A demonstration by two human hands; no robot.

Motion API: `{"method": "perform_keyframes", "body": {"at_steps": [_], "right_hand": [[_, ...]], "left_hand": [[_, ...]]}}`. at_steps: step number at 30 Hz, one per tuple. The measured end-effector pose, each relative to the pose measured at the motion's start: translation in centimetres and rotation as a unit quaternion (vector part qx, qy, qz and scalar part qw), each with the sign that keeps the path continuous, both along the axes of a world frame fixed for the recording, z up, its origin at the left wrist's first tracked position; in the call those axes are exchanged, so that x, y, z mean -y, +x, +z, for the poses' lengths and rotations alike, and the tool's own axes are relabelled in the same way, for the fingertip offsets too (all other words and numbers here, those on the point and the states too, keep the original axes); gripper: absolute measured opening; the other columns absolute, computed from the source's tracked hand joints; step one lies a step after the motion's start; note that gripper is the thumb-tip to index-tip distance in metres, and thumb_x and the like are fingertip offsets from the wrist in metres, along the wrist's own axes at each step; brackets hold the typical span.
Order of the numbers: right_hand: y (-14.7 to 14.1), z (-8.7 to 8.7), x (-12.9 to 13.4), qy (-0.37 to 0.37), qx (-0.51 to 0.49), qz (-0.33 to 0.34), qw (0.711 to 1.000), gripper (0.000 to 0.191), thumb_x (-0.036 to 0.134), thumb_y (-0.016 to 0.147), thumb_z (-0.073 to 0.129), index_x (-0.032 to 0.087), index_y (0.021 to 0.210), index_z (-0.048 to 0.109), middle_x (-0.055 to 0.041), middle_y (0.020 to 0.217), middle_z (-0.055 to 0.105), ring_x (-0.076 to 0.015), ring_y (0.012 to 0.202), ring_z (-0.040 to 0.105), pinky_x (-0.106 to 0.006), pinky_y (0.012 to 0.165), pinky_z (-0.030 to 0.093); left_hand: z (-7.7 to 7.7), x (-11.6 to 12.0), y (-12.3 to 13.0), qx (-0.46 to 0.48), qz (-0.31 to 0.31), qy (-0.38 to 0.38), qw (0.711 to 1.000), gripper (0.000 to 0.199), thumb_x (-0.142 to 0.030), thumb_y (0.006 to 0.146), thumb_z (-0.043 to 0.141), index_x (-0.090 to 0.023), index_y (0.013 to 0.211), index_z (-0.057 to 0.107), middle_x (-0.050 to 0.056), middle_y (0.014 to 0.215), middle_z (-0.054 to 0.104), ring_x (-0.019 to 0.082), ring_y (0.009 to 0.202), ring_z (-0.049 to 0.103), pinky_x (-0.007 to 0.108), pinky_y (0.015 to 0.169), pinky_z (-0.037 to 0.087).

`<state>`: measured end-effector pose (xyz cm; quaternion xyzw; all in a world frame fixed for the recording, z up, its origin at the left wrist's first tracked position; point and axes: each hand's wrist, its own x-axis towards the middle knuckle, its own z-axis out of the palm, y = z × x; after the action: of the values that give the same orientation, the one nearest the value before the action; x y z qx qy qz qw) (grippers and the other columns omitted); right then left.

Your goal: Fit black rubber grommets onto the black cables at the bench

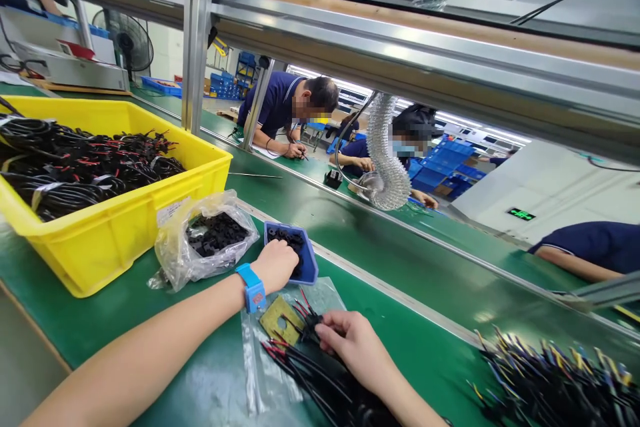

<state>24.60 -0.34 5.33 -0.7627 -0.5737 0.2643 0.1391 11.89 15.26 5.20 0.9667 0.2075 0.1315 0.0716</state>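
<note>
My left hand (279, 265), with a blue strap (253, 288) on the wrist, reaches into a small blue bin (311, 270) of black plastic parts. Its fingertips are hidden among the parts. Closed in a pinch, my right hand (353, 343) grips a black cable (313, 327) near its end, where thin red and black wires stick out. Under that end lie a yellowish square plate (273, 322) with a hole and a clear plastic bag (253, 373). More black cables (320, 383) with red-tipped ends lie beside and below my right hand.
Left of the bin stands an open plastic bag (173, 247) of black parts. A yellow crate (115, 240) holds bundled black cables (75, 193). More cables (560, 380) with coloured wire ends lie at right. A metal shelf beam (400, 40) crosses above; co-workers (275, 110) sit beyond.
</note>
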Motion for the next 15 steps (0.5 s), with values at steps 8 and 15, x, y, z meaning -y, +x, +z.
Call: {"method": "perform_keyframes", "body": {"at_steps": [8, 15], "right_hand": [[-0.5, 0.7, 0.2, 0.021, 0.043, 0.011, 0.999, 0.036, 0.035, 0.081, 0.04, 0.018, 0.052, 0.053, 0.001, 0.051, 0.057, -0.0128, 0.05, 0.049, -0.023, 0.051, 0.032], [-0.3, 0.1, 0.3, 0.032, 0.053, 0.017, 0.998, 0.037, 0.038, 0.08, 0.039, 0.02, 0.048, 0.042, 0.0025, 0.046, 0.049, -0.012, 0.047, 0.042, -0.023, 0.048, 0.027]], "left_hand": [[-0.2, 0.1, 0.1, 0.004, -0.015, 0.016, 1.0, 0.018, -0.005, 0.079, 0.046, -0.01, 0.078, 0.063, 0.012, 0.081, 0.064, 0.026, 0.085, 0.055, 0.035, 0.071, 0.04], [-0.8, -0.4, 0.7, 0.011, -0.024, -0.002, 1.0, 0.012, -0.007, 0.077, 0.051, -0.011, 0.071, 0.061, 0.012, 0.079, 0.062, 0.027, 0.084, 0.055, 0.035, 0.069, 0.04]]}}
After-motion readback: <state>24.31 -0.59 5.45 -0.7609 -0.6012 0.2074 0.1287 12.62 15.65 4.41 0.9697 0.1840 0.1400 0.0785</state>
